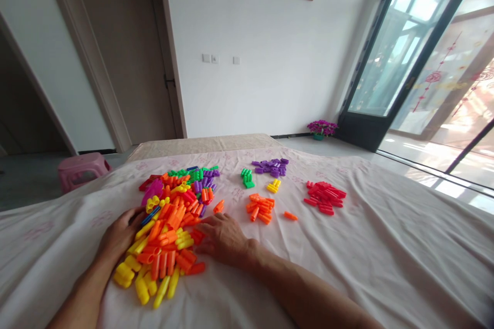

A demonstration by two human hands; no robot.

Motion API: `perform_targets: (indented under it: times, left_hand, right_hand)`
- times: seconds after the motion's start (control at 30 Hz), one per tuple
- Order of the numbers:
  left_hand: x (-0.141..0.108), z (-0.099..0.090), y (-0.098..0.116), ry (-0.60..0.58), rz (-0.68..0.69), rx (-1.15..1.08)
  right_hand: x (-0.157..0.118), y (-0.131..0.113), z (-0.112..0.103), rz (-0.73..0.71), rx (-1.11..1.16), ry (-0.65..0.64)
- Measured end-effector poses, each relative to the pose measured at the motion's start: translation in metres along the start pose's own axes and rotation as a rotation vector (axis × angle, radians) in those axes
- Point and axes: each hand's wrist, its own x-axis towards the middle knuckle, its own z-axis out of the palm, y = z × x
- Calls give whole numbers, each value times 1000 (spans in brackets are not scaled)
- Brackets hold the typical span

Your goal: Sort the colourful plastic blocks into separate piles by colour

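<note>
A large mixed pile of plastic tube-shaped building pieces (172, 216) lies on the cloth, mostly orange and yellow towards me. My left hand (122, 232) rests against the pile's left edge, beside a dark blue piece (150, 215); it looks open, with its fingertips partly hidden. On the opposite side, my right hand (224, 238) is open, its fingers spread and touching a red piece (198, 237) at the pile's edge. Just beyond that hand lies a small orange piece (218, 206). A magenta piece (153, 191) sits at the pile's far left.
Separate groups lie to the right: orange pieces (261, 208), green pieces (247, 178), yellow pieces (274, 185), purple pieces (273, 167) and red pieces (326, 197). A single orange piece (290, 216) lies between groups. The pale cloth (370, 247) is wrinkled. A pink stool (83, 168) stands at left.
</note>
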Motion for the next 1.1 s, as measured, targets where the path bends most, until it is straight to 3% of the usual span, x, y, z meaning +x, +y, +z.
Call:
perform_targets:
  times: [0.1, 0.2, 0.3, 0.43, 0.6, 0.73, 0.93, 1.1]
  left_hand:
    - [-1, -1, 4, -33, -61, -60]
    - [-1, -2, 7, -31, -76, -70]
    - [-1, -3, 10, -27, -77, -59]
    - [-2, -3, 11, -25, -70, -53]
    - [-2, -4, 12, -27, -103, -33]
    - [-2, -4, 12, -41, -104, -21]
    - [-1, -2, 10, -37, -92, -40]
    - [-1, -3, 12, -33, -96, -38]
  right_hand:
    - [3, -3, 4, 41, -41, -21]
    - [2, -6, -6, 71, -58, -13]
    - [-2, -2, -33, 130, -80, 13]
    - [-10, 22, -79, 303, -141, 3]
    - [-25, 54, -127, 473, -220, -102]
    - [-38, 67, -151, 549, -241, -174]
    - [-49, 79, -165, 639, -204, -277]
    - [-33, 61, -144, 522, -263, -101]
